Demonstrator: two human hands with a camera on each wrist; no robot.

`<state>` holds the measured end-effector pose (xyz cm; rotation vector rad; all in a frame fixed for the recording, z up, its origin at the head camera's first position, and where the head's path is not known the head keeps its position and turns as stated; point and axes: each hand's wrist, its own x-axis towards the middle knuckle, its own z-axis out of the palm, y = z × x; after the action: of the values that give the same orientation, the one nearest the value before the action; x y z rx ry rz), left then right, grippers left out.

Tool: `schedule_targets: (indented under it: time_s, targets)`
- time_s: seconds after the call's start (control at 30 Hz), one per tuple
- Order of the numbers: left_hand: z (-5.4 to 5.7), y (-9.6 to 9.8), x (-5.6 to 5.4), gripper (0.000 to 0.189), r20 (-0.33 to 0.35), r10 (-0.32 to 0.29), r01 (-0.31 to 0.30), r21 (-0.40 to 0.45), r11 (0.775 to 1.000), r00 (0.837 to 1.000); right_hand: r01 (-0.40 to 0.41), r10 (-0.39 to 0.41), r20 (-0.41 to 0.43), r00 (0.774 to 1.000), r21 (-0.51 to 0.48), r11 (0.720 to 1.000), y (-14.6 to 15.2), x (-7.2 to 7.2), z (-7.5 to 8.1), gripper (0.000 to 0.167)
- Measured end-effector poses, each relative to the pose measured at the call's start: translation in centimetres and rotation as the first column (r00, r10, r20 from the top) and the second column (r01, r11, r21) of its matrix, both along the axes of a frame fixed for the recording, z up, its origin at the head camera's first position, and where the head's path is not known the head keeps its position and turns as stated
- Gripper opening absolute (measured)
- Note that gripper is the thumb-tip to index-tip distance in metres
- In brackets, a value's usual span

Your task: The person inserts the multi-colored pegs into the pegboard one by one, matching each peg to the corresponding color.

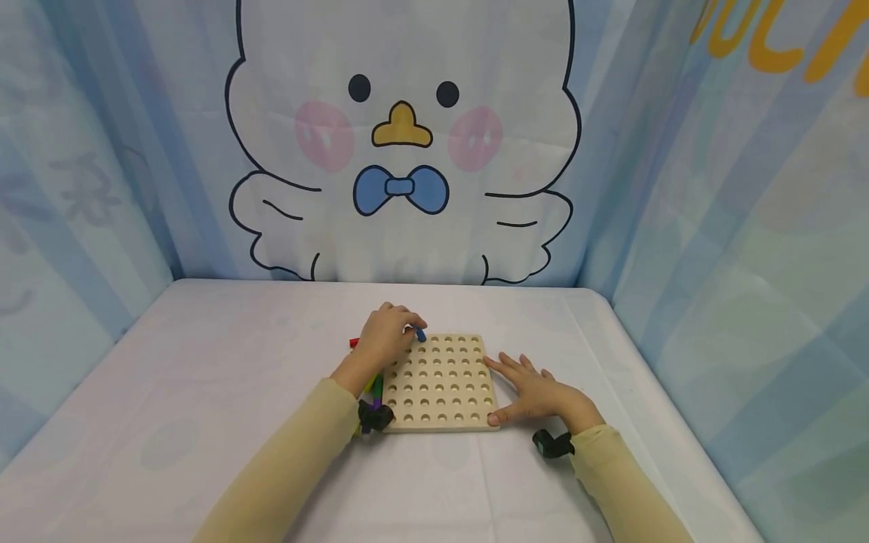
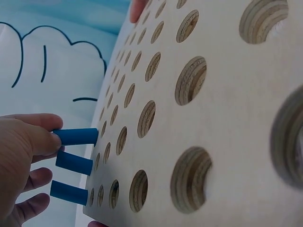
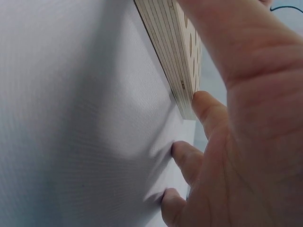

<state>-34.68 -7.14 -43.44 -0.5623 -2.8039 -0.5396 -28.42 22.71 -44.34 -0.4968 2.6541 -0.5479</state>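
Observation:
A pale wooden board (image 1: 444,431) with rows of round holes lies flat on the table. At its far left part, my left hand (image 1: 387,335) pinches a blue peg (image 2: 78,136) between thumb and finger, its lower end at the board's surface. Two more blue pegs (image 2: 74,163) stand in the same far row beside it, under my other fingers. My right hand (image 1: 539,396) rests at the board's right side with fingers spread. Its thumb and one finger (image 3: 208,111) touch the board, and its other fingertips rest on the cloth.
Left of the board, partly hidden by my left arm, lie a red peg (image 1: 354,343), a green peg (image 1: 377,387) and bits of yellow and purple. White cloth covers the table (image 1: 170,422). A printed curtain (image 1: 407,249) hangs behind, with curtains at both sides.

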Motion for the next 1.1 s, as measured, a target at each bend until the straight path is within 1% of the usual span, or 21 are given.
schedule_targets:
  time_s: [0.17, 0.3, 0.47, 0.57, 0.67, 0.77, 0.87, 0.93, 1.0, 1.1]
  targets:
    - [0.0, 0.1, 0.1, 0.022, 0.021, -0.005, 0.005, -0.005, 1.0, 1.0, -0.007, 0.007, -0.004, 1.0, 0.012, 1.0, 0.0, -0.2, -0.1, 0.116]
    - [0.2, 0.2, 0.2, 0.022, 0.026, -0.01, 0.01, 0.0, 1.0, 1.0, -0.014, 0.016, -0.045, 0.999, 0.046, 0.999, 0.2, -0.2, -0.5, 0.114]
    - [0.0, 0.1, 0.3, 0.021, 0.019, 0.025, -0.025, -0.014, 1.0, 0.999, -0.035, 0.04, -0.096, 0.995, 0.055, 0.998, 0.4, -0.1, -0.8, 0.109]
    - [-0.3, 0.1, 0.4, 0.021, 0.023, 0.027, -0.026, -0.01, 1.0, 0.999, -0.061, 0.068, -0.12, 0.99, 0.063, 0.996, 0.7, 0.1, -0.8, 0.107]
    - [-0.5, 0.0, 0.4, 0.024, 0.04, 0.001, -0.001, 0.002, 1.0, 0.999, -0.094, 0.107, -0.144, 0.984, 0.091, 0.991, 1.1, 0.1, -0.9, 0.106]
    - [-0.7, 0.0, 0.4, 0.03, 0.084, -0.021, 0.022, -0.017, 1.0, 0.996, -0.122, 0.139, -0.147, 0.979, 0.118, 0.985, 1.4, 0.0, -0.8, 0.105]
    - [-1.0, -0.2, 0.5, 0.036, 0.122, -0.024, 0.03, -0.051, 0.998, 0.992, -0.146, 0.164, -0.148, 0.975, 0.128, 0.981, 1.6, -0.1, -0.8, 0.105]
    - [-1.1, -0.4, 0.7, 0.039, 0.125, -0.025, 0.032, -0.054, 0.998, 0.992, -0.157, 0.176, -0.153, 0.972, 0.13, 0.979, 1.6, -0.1, -0.8, 0.105]
    - [-1.1, -0.5, 0.8, 0.041, 0.128, -0.023, 0.029, -0.047, 0.998, 0.992, -0.167, 0.189, -0.164, 0.968, 0.135, 0.977, 1.6, -0.1, -0.8, 0.106]
    - [-0.5, -1.1, 1.3, 0.042, 0.134, -0.02, 0.021, -0.006, 1.0, 0.991, -0.176, 0.199, -0.177, 0.964, 0.137, 0.975, 1.5, 0.0, -0.5, 0.107]
